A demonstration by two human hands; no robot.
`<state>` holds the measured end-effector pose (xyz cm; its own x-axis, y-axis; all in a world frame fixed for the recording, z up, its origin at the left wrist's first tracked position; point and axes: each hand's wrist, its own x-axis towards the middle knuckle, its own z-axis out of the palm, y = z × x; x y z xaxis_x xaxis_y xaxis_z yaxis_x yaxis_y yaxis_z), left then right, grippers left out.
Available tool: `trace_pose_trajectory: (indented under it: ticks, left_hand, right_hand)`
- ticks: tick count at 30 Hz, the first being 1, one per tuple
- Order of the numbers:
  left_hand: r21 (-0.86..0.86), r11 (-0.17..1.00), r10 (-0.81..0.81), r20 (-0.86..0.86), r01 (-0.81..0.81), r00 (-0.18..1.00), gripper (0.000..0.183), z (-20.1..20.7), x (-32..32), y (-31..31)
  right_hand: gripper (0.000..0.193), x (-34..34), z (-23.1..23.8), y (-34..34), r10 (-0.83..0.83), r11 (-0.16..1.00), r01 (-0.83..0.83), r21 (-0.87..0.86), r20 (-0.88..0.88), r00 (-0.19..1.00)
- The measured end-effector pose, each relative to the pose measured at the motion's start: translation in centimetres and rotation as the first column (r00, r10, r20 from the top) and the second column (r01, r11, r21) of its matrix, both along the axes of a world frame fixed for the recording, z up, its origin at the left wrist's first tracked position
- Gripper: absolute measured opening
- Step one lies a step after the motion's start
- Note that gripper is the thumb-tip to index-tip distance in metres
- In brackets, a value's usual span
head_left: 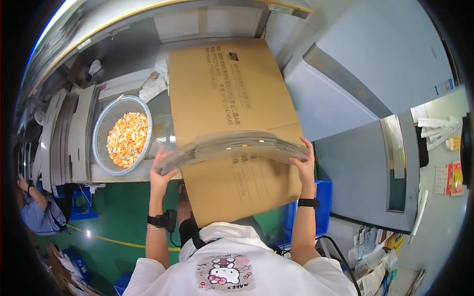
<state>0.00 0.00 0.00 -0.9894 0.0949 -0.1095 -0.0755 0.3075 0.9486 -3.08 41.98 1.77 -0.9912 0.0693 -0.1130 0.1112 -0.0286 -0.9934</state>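
Observation:
Between my two hands is a stack of thin grey sheets or trays, seen edge-on and blurred (232, 140). A few small orange and pale bits show along its edge. My left hand (162, 166) is closed round the left end, and my right hand (302, 159) grips the right end. Beneath the stack lies a large brown cardboard piece (197, 108) with dark print, stretching from the worktop toward my lap. Left of it, a grey-blue plastic basket (100, 157) holds many small orange, cream and reddish pieces.
Several grey boards (78, 133) stand on edge left of the basket. White crumpled paper (154, 88) lies behind it. A large grey cabinet (355, 69) rises on the right; a blue crate (323, 209) sits below. Another person (42, 212) is at far left.

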Motion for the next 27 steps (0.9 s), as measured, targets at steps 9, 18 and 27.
trace_pose_trajectory:
  ticks: [9,18,27]
  left_hand:
    - [0.451,0.755,0.633,-0.313,-0.476,0.708,0.031,0.3,-1.8,3.6]
    - [0.344,0.485,0.869,-0.084,-0.804,0.488,0.022,-0.8,-4.1,4.8]
    - [0.219,0.403,0.913,-0.161,-0.889,0.375,0.024,-0.7,-4.9,5.3]
  right_hand:
    - [0.045,-0.3,-1.1,0.2,-0.068,0.997,0.057,-0.061,-0.207,0.976]
    - [0.017,-2.8,-0.8,-2.5,-0.525,0.848,0.530,-0.018,-0.161,0.836]
    - [0.017,-3.3,-0.1,-2.9,-0.550,0.835,0.547,-0.062,-0.132,0.825]
